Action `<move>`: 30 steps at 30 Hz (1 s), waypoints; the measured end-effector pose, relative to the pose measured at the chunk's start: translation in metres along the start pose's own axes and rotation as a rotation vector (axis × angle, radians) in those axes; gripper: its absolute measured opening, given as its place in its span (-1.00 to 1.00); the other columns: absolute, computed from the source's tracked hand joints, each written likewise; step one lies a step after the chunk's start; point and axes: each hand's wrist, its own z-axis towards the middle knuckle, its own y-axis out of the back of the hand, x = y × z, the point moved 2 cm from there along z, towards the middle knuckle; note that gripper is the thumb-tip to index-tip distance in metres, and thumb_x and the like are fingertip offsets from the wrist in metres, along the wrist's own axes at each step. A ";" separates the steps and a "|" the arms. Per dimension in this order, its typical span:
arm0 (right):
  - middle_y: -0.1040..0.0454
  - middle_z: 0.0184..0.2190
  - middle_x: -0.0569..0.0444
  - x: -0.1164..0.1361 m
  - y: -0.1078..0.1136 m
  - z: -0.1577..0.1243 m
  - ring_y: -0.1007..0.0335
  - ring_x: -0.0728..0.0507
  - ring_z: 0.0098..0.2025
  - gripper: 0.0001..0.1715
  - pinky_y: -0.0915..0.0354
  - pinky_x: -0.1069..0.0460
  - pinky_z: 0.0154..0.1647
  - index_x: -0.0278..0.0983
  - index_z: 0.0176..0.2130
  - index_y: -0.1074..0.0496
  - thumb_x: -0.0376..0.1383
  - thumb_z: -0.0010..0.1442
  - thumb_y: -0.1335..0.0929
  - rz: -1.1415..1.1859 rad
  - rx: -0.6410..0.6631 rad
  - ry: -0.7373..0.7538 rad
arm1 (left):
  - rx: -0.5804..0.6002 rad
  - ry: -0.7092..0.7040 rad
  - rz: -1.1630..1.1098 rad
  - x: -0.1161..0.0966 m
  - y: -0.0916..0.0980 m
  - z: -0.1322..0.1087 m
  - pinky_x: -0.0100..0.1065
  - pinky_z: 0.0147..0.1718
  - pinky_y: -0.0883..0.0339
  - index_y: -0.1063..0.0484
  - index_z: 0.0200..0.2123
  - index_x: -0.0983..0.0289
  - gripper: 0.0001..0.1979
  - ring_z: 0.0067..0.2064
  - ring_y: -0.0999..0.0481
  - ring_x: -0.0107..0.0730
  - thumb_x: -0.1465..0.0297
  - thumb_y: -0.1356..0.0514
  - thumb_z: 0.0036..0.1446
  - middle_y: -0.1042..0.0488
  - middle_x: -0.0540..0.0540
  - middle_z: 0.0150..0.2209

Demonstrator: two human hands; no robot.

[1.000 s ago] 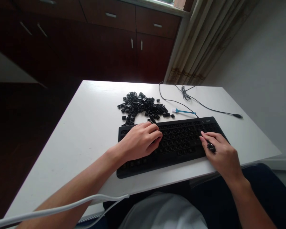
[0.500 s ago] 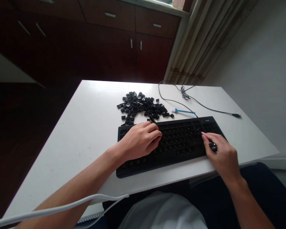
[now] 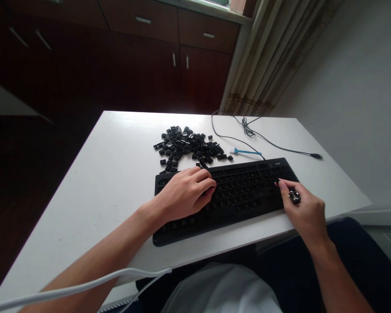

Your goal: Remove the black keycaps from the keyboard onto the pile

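Note:
A black keyboard (image 3: 237, 191) with most keycaps removed lies near the front edge of the white table (image 3: 117, 174). My left hand (image 3: 182, 195) rests on its left half with the fingers curled down, holding the keyboard in place. My right hand (image 3: 304, 208) sits at the keyboard's right end, fingers closed around a small black tool (image 3: 294, 197), with one fingertip reaching onto the key area. A pile of loose black keycaps (image 3: 189, 145) lies just behind the keyboard.
A blue-handled small brush (image 3: 246, 151) lies behind the keyboard. The keyboard's black cable (image 3: 263, 137) loops across the far right of the table to its plug. Dark wooden cabinets (image 3: 156, 52) and a curtain (image 3: 270, 56) stand beyond the table. A white cable (image 3: 84, 284) crosses my left forearm.
My right hand has drawn slightly right along the keyboard's end with the tool. The view has shifted a little; the left hand stays on the keyboard.

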 end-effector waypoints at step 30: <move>-0.62 -0.12 0.11 0.013 -0.009 0.000 -0.58 -0.09 -0.12 -0.87 -0.42 0.04 -0.06 -0.21 -0.13 -0.54 -0.24 0.31 -0.43 -0.049 -0.005 0.209 | 0.023 0.006 0.008 0.000 0.000 -0.001 -0.22 -0.16 -0.43 -0.52 -0.08 0.28 -0.76 -0.13 -0.50 -0.23 0.37 -0.06 0.40 -0.54 0.15 -0.12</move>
